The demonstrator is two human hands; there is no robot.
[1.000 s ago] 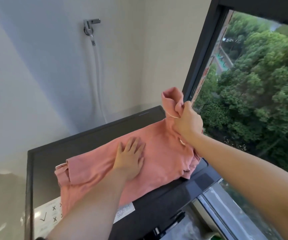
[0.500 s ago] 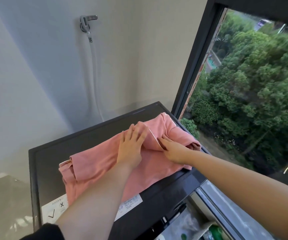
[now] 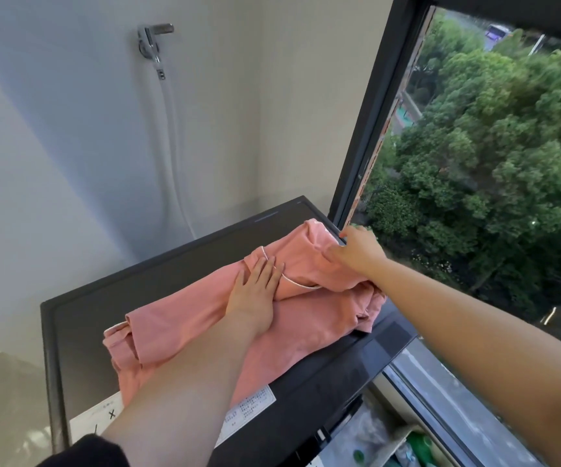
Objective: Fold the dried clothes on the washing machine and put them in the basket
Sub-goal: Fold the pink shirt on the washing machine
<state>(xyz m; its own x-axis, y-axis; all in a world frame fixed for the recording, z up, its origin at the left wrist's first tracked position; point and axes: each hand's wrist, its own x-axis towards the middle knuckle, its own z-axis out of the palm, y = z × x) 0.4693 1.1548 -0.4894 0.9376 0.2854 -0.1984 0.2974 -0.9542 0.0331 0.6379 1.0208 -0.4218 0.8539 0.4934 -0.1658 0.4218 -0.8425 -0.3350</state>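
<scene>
while left hand (image 3: 253, 291) lies flat-fingered on pink garment (image 3: 178, 318), right hand (image 3: 360, 251) pinches its edge.

Head view, angled down, seemingly close over washing machine (image 3: 80, 318)

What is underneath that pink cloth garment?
The flat dark grey washing machine top, plus a white printed sticker partly hidden by the pink garment. Whatever else lies beneath is covered.
</scene>
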